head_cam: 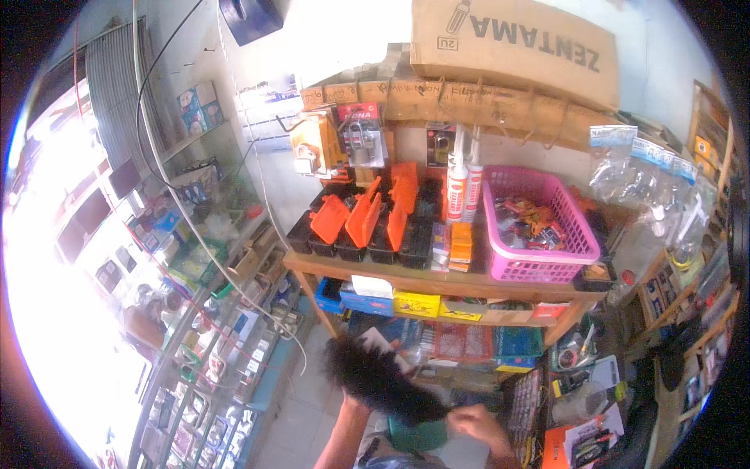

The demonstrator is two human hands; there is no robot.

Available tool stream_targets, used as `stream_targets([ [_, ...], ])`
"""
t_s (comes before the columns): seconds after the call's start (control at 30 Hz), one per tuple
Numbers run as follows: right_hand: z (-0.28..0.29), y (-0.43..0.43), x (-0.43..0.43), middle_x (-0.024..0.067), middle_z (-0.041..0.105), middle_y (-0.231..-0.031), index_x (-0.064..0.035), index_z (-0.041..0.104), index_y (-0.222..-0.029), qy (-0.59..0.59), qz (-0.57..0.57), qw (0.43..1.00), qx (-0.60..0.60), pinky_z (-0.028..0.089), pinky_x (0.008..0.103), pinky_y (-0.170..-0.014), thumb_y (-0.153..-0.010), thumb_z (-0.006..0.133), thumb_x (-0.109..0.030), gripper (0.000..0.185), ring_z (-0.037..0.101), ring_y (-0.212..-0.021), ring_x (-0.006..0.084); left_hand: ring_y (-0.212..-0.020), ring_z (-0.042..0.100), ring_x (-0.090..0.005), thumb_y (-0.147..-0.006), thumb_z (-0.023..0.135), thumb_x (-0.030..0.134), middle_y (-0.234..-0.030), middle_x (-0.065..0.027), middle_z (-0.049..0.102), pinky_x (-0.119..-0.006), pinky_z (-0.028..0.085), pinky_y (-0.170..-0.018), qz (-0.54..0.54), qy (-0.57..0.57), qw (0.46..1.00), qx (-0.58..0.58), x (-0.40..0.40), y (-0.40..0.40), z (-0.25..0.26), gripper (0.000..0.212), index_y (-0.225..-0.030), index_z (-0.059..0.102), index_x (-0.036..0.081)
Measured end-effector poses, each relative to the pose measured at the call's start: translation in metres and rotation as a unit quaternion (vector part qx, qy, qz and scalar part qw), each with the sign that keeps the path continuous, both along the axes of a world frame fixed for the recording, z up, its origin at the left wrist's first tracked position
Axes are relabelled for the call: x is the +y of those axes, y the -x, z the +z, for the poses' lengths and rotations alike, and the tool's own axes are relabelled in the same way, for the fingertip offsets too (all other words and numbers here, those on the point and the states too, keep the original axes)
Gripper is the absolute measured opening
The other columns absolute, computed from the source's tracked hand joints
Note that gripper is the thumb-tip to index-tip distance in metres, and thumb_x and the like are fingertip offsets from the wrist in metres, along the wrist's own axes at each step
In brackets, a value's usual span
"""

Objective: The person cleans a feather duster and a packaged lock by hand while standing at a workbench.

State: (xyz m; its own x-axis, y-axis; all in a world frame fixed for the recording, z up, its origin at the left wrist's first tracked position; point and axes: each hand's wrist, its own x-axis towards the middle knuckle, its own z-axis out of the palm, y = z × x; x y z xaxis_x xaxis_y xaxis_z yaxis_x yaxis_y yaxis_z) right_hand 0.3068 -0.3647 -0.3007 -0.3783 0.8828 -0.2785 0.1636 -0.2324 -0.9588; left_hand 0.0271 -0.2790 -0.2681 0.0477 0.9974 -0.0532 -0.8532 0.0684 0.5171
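A black feather duster (pixel 387 381) slants across the lower middle of the head view, its feathers bushy and dark. At its narrow right end, my right hand (pixel 477 423) is closed around it. My left hand (pixel 353 401) comes up from below at the feathered left end. Feathers cover most of its fingers, so I cannot see whether it grips the duster or something behind it. A pale flat piece (pixel 379 341) shows just past the feathers, partly hidden. Beneath the duster is a dark green object (pixel 417 432), perhaps a stool or bin.
A wooden shelf (pixel 375 271) ahead carries black bins with orange lids (pixel 363 220), sealant tubes (pixel 457 193) and a pink basket (pixel 542 267). Coloured baskets (pixel 463 340) fill its lower level. A glass display case (pixel 228 346) runs along the left. Cables (pixel 193 228) hang there.
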Motion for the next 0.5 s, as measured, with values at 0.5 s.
stream_targets([
  [0.5,0.024,0.057,0.043,-0.0058,0.050,-0.063,-0.0043,0.060,-0.074,-0.066,-0.112,0.990,-0.048,0.037,0.0267,-0.055,-0.102,0.064,-0.026,0.036,0.044,-0.060,0.0048,-0.130,0.054,-0.0331,-0.101,0.044,0.055,-0.141,-0.0122,0.058,-0.057,0.036,-0.115,-0.078,-0.112,0.976,-0.171,0.112,0.031,0.041,0.060,-0.144,0.051,0.014],
])
